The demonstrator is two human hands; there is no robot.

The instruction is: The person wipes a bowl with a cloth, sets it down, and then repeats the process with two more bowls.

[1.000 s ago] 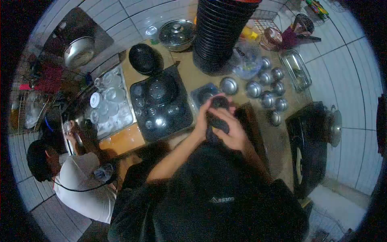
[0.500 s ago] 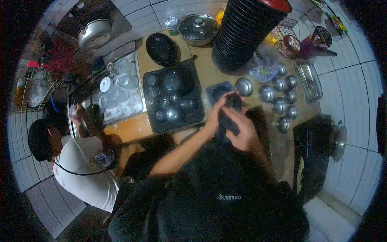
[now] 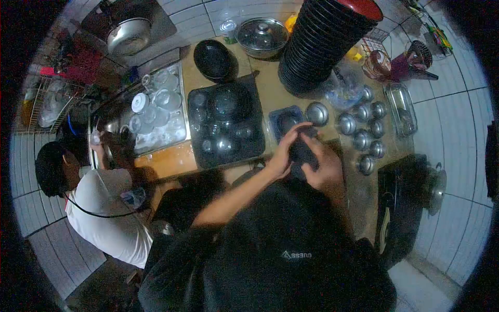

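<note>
My left hand (image 3: 282, 154) and my right hand (image 3: 323, 165) face each other at the counter's front edge, fingertips nearly meeting. Both are closed round a dark cloth (image 3: 303, 152); whether anything is inside it cannot be made out. Just beyond my fingers sits a bluish square container (image 3: 278, 115) with a dark round shape in it. A silver round tin (image 3: 317, 114) stands beside that container, and several more tins (image 3: 346, 124) are grouped to the right. Left of my hands, upturned glassware (image 3: 224, 144) rests on a black mat (image 3: 208, 162).
A co-worker in a white shirt (image 3: 104, 208) has their hands at the sink on the left, near wet glass jars (image 3: 167, 99). Behind are a tall stack of black bowls (image 3: 317, 52), a lidded pot (image 3: 262, 44) and a black oval dish (image 3: 213, 60). A glass dish (image 3: 400, 112) lies right.
The dark round shape between my fingertips no longer shows there; one now shows in the bluish container. My fingers have drawn closer round the cloth. The view has shifted slightly.
</note>
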